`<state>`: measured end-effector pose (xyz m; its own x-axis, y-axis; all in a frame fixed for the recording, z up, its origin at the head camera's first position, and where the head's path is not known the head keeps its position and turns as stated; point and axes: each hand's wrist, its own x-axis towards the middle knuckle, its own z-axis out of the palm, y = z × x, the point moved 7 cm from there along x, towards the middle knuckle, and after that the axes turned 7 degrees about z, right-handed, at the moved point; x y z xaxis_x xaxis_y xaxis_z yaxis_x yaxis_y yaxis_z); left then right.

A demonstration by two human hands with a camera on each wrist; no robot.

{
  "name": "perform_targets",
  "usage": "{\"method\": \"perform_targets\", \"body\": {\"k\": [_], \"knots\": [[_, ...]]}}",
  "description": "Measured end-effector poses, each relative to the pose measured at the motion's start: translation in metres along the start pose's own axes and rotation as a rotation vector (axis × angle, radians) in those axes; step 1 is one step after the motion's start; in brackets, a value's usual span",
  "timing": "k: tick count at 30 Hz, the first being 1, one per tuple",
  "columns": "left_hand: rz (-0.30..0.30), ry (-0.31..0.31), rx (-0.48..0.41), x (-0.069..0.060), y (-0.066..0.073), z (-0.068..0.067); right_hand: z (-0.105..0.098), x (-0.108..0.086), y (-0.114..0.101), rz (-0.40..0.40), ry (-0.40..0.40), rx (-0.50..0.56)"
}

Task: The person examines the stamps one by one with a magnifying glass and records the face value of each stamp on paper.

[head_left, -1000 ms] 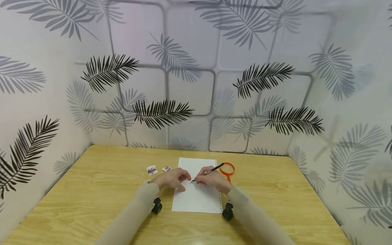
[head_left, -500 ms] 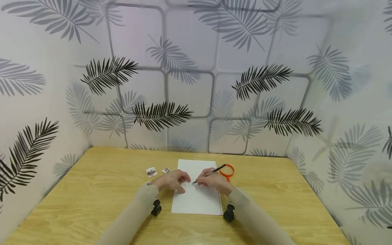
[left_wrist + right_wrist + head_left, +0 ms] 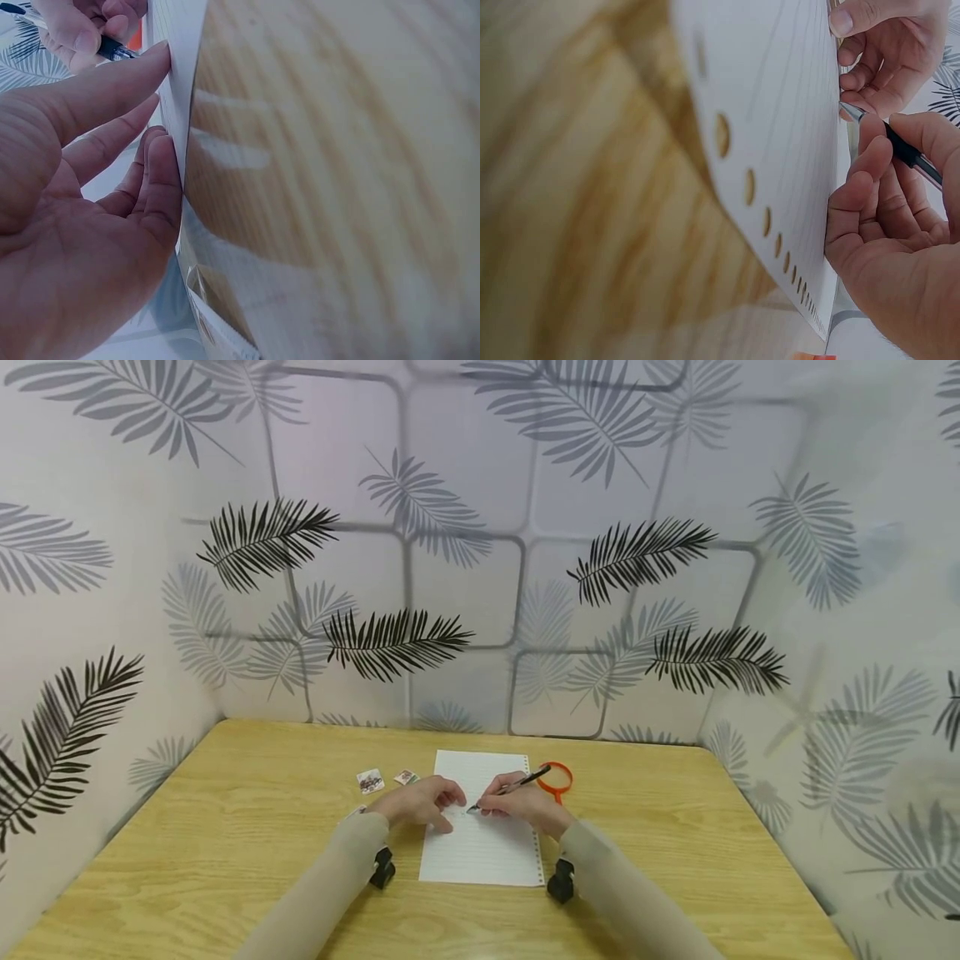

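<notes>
A lined white sheet (image 3: 483, 852) with punched holes along its right edge lies on the wooden table. My right hand (image 3: 527, 803) pinches a dark pen (image 3: 530, 777), its tip at the paper near the middle. In the right wrist view the pen's silver tip (image 3: 850, 111) meets the sheet (image 3: 780, 90). The left hand (image 3: 422, 802) rests on the sheet's left part, fingers relaxed and slightly bent, thumb apart. The left wrist view shows that hand (image 3: 90, 187) with fingertips on the paper and nothing held.
Two small printed pieces, one (image 3: 371, 781) and another (image 3: 406, 777), lie left of the sheet, with a further piece (image 3: 358, 811) partly under the left wrist. An orange-rimmed magnifying glass (image 3: 556, 792) lies by the sheet's right edge. A patterned wall (image 3: 465, 693) stands behind the table.
The pen tip and right hand have shifted slightly over the paper, most recently a little leftward. My left hand has stayed in place on the sheet.
</notes>
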<state>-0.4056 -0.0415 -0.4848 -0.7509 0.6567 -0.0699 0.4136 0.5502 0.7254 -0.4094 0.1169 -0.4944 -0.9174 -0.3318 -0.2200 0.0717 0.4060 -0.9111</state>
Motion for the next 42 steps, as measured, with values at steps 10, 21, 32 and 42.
{"method": "perform_targets", "body": {"k": [10,21,32,42], "knots": [[0.007,0.000,-0.005,-0.0013,-0.0012,0.0002,0.0007,-0.0012,0.0004,0.015,0.030,-0.007],[0.014,0.003,0.006,0.0021,-0.0029,0.0005,0.0012,-0.0003,-0.0011,-0.015,0.011,-0.025],[0.011,0.004,0.005,0.0027,-0.0032,0.0006,0.0014,0.0004,-0.0005,-0.023,0.020,-0.014],[0.019,-0.002,0.007,0.0020,-0.0043,0.0006,-0.0043,-0.0018,0.0033,-0.019,0.043,0.005]]}}
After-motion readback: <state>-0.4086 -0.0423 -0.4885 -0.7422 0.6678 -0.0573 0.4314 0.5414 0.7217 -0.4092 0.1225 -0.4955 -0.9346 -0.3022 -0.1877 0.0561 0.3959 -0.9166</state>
